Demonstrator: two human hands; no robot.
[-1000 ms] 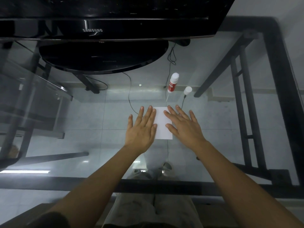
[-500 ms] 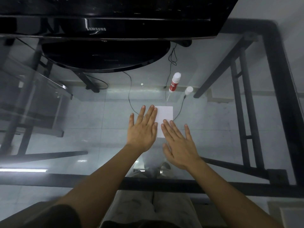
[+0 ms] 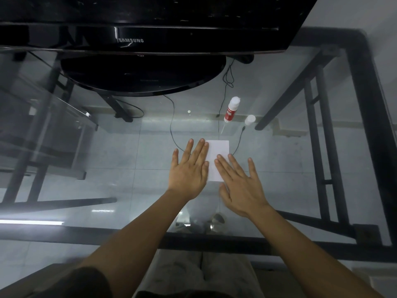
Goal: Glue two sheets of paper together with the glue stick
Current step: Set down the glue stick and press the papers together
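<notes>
Head view: one white paper (image 3: 218,154) lies flat on the glass surface (image 3: 279,160), just before the person; whether a second sheet lies under it cannot be told. The left hand (image 3: 189,171) rests palm down on the paper's left edge, fingers (image 3: 198,150) straight and close together, gripping nothing. The right hand (image 3: 241,186) lies flat over the paper's near right corner, fingers (image 3: 223,166) spread, holding nothing. One glue stick (image 3: 231,109), red and white, stands uncapped beyond the paper, well apart from both hands. One white cap (image 3: 249,120) sits just to its right. Behind stands one black monitor (image 3: 137,39) on a round base.
</notes>
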